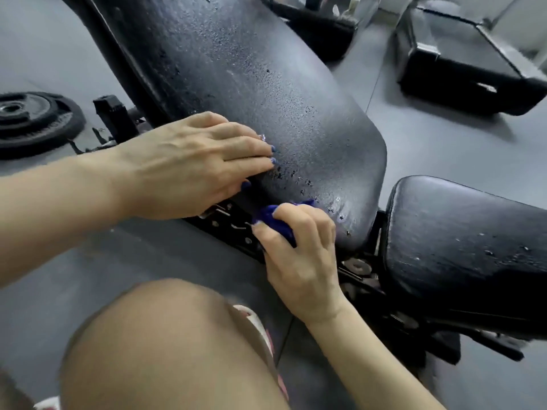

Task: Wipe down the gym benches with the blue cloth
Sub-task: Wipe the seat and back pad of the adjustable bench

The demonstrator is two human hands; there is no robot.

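Observation:
A black padded bench back pad [242,84] slants across the middle, its worn surface dotted with water drops. The separate seat pad [461,244] lies at the right, also wet in spots. My left hand [189,164] rests flat on the pad's near left edge, fingers straight. My right hand [299,247] grips the bunched blue cloth [275,217] and presses it against the lower side edge of the back pad, above the metal frame.
A stack of black weight plates [32,119] lies on the grey floor at left. Another black bench [461,66] stands at top right. The bench's metal bracket [233,226] with bolts shows under the pad. My bare knee [165,344] fills the bottom foreground.

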